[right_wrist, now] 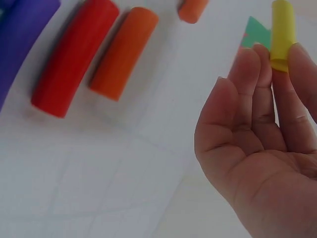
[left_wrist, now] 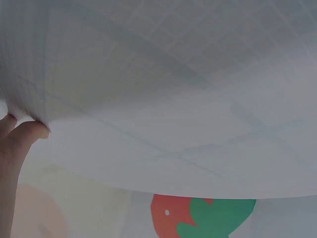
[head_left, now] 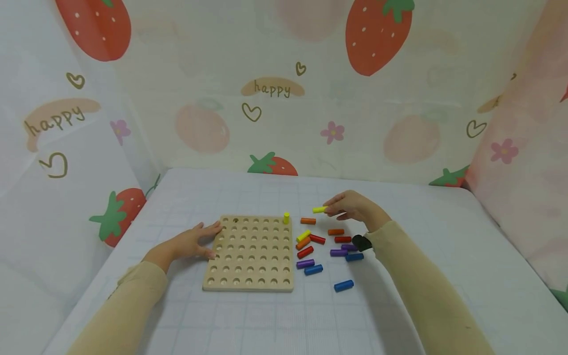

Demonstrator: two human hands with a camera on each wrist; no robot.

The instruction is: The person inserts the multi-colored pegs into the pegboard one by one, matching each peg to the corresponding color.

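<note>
My right hand (head_left: 353,208) pinches a yellow peg (right_wrist: 283,32) by one end between thumb and fingertips, above the table right of the pegboard. The pale wooden pegboard (head_left: 248,286) has rows of round holes. Another yellow peg (head_left: 286,218) stands upright at its far right corner. Along the board's left edge rests my left hand (head_left: 188,244), its fingers spread and touching the side. A third yellow peg (head_left: 303,235) lies beside the board, against an orange peg (head_left: 303,243). In the left wrist view only part of the left hand shows.
Loose pegs lie right of the board: several red ones (head_left: 305,252), several purple ones (head_left: 305,264), several blue ones (head_left: 343,286) and more orange ones (head_left: 336,231). A white cloth (head_left: 248,325) covers the table. A strawberry-print curtain (head_left: 284,133) hangs behind.
</note>
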